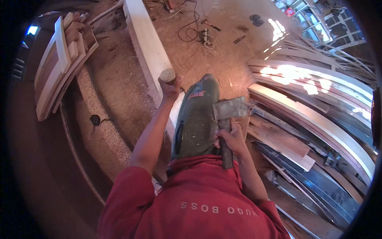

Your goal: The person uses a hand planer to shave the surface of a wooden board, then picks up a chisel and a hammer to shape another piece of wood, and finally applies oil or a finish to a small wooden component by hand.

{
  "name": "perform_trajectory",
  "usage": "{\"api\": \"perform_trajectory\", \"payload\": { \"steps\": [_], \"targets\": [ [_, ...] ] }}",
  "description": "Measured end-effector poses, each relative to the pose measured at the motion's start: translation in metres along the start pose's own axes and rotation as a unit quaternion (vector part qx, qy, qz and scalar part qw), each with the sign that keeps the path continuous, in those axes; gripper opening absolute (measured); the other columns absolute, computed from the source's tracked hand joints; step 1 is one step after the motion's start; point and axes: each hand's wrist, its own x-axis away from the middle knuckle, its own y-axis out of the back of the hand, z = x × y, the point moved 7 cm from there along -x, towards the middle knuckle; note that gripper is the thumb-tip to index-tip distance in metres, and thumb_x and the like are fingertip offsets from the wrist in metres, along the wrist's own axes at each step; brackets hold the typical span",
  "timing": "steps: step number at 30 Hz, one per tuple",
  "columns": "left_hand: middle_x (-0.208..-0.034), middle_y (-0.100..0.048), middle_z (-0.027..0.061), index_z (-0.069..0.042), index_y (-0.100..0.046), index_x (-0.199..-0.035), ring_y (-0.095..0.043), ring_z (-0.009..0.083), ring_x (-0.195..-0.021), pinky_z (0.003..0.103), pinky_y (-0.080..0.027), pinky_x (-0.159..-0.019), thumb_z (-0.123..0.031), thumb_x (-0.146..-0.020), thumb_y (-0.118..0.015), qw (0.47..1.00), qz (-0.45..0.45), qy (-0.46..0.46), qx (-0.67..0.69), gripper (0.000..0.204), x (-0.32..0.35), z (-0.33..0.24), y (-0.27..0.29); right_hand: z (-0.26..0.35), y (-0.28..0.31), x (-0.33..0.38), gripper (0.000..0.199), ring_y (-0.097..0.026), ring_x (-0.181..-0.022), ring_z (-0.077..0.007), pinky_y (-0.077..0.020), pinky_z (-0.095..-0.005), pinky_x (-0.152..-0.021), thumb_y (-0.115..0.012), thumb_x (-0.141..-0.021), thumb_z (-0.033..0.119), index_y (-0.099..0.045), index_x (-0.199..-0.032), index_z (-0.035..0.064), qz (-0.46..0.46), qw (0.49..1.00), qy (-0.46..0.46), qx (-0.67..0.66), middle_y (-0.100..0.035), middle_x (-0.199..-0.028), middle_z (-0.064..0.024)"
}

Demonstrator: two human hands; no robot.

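Note:
My left hand [170, 88] grips the round wooden handle of a chisel [167, 75], held upright against the edge of a long pale plank [148, 47] that runs away from me. My right hand [230, 137] holds the wooden shaft of a hatchet [232, 108], whose grey metal head is raised with its flat side toward the chisel. The chisel's blade is hidden behind my hand. My knee in green trousers [197, 115] rests next to the plank, between both hands.
Curved and flat boards [318, 123] are piled at the right. A stack of short planks [59, 63] lies at the far left. Black cables and small tools [201, 34] lie on the sawdust-covered floor beyond the plank. A metal window frame [318, 24] stands at the top right.

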Motion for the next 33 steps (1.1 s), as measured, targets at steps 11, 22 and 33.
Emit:
{"api": "perform_trajectory", "payload": {
  "steps": [11, 22, 33],
  "targets": [
    [-0.059, -0.045, -0.0014, -0.008, -0.050, -0.083, -0.040, 0.0070, -0.046, 0.025, -0.033, -0.042, -0.019, -0.084, -0.064, 0.978, 0.070, -0.044, 0.191, 0.018, -0.040, -0.143, -0.016, -0.021, 0.034, -0.003, 0.026, -0.059, -0.050, -0.0144, -0.0469, -0.0303, -0.047, -0.063, -0.083, 0.004, -0.052, -0.106, -0.0037, -0.039, 0.969, 0.055, 0.237, -0.061, -0.069, -0.0067],
    [-0.063, -0.054, 0.0001, -0.005, -0.055, -0.082, -0.052, 0.0096, -0.051, 0.027, -0.043, -0.045, -0.007, -0.079, -0.070, 0.982, 0.075, 0.107, 0.136, 0.015, -0.016, -0.063, -0.022, -0.032, 0.015, -0.015, 0.032, -0.060, -0.051, -0.0142, -0.0479, -0.0303, -0.048, -0.064, -0.081, 0.007, -0.053, -0.108, -0.0054, -0.006, 0.953, 0.042, 0.299, -0.062, -0.071, -0.0076],
    [-0.073, -0.061, 0.0011, -0.004, -0.056, -0.092, -0.057, 0.0101, -0.060, 0.027, -0.047, -0.055, -0.010, -0.079, -0.074, 0.987, 0.088, 0.083, 0.106, 0.023, -0.010, -0.039, -0.015, -0.032, 0.019, -0.013, 0.039, -0.060, -0.052, -0.0136, -0.0480, -0.0294, -0.049, -0.063, -0.082, 0.005, -0.051, -0.118, -0.0048, -0.002, 0.960, 0.035, 0.279, -0.060, -0.071, -0.0067]
  ]
}}
